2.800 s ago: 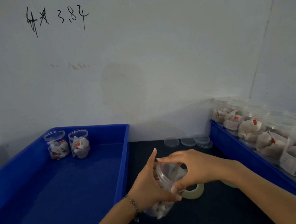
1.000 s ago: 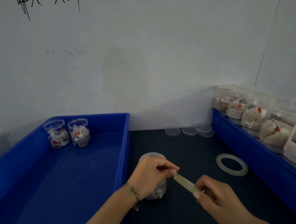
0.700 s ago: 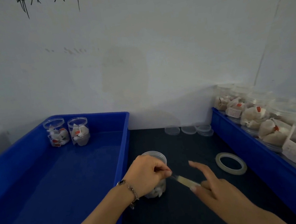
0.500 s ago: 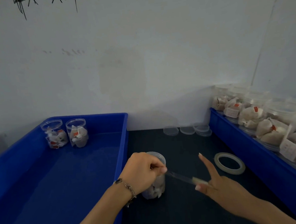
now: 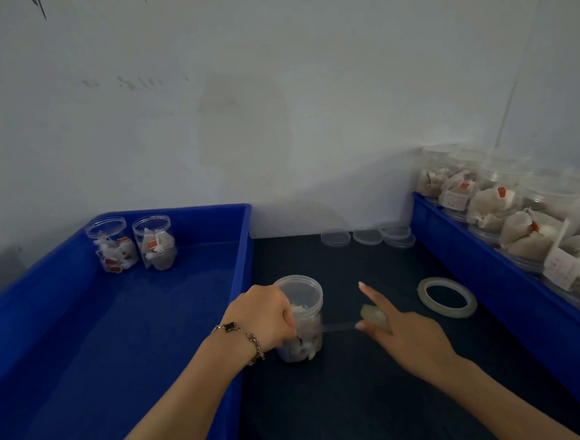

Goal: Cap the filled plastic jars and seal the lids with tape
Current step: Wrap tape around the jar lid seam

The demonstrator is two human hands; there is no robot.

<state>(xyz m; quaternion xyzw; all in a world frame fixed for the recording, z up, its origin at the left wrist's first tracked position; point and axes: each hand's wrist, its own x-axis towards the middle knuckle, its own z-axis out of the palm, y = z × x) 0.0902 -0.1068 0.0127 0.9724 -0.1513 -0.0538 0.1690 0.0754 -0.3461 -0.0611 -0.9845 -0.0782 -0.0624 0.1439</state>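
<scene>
Both hands [image 5: 266,316] [image 5: 397,332] stretch tape strip [image 5: 339,326] from jar [image 5: 300,317] beside tray rim [image 5: 243,281]

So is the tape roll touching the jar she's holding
Apart. The head view shows the tape roll lying flat on the dark mat, well to the right of the jar, with the right hand between them.
</scene>
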